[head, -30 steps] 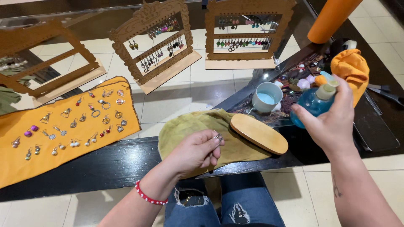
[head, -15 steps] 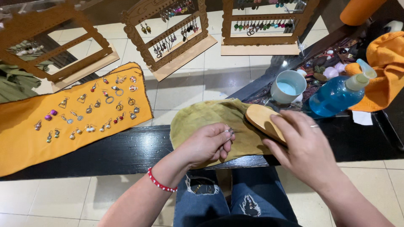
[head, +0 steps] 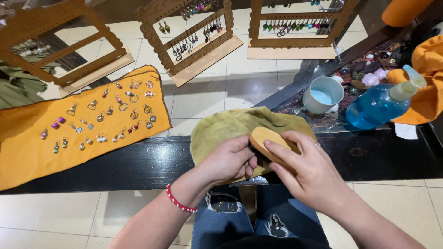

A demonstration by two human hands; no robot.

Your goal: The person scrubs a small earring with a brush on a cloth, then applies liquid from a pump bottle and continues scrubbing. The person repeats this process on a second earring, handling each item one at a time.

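My left hand (head: 228, 161) rests with its fingers curled on an olive-green cloth (head: 221, 127) at the near edge of the dark glass table. In the earlier frames it pinched a small earring, which the fingers now hide. My right hand (head: 304, 170) grips an oval wooden brush (head: 264, 137) that lies on the same cloth, right beside the left fingertips. A red bead bracelet (head: 179, 202) circles my left wrist.
A blue spray bottle (head: 376, 108) lies to the right beside a pale cup (head: 323, 94) and an orange cloth (head: 429, 83). At left, an orange cloth (head: 27, 157) carries several earrings. Three wooden display stands (head: 203, 50) with hanging earrings stand behind.
My right hand held the blue bottle up, set it down at the right, then came left onto the wooden brush. My left hand stayed on the olive cloth, fingers closing inward.
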